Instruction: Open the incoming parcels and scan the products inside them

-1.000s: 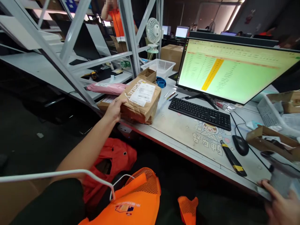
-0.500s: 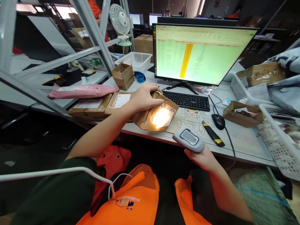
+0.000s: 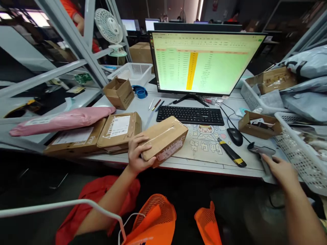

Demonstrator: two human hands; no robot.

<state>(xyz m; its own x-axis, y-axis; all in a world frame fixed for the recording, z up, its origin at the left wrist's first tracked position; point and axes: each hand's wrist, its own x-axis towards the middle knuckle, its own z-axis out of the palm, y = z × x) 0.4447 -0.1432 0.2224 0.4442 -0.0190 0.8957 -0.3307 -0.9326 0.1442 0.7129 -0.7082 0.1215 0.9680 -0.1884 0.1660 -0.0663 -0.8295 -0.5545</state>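
Observation:
My left hand (image 3: 139,154) grips the left end of a taped brown cardboard box (image 3: 163,137), thumb below and fingers over the top. The box is tilted above the desk's front edge, with a pale label on its side facing me. At the right of the desk, my right hand (image 3: 281,170) is closed on a grey barcode scanner (image 3: 263,149), which lies low by the desk surface. A black and yellow utility knife (image 3: 232,153) and a black mouse (image 3: 235,136) lie to the scanner's left.
A monitor (image 3: 204,64) stands behind a keyboard (image 3: 190,115). Labelled cartons (image 3: 133,124) and a pink parcel (image 3: 63,119) sit on the left. White baskets (image 3: 293,136) and a small open box (image 3: 260,124) are on the right. A metal frame (image 3: 68,37) borders the left.
The box has turned in my left hand and come lower; the scanner's light on it is gone. My right hand has carried the scanner rightward to the desk's right side. The view has shifted.

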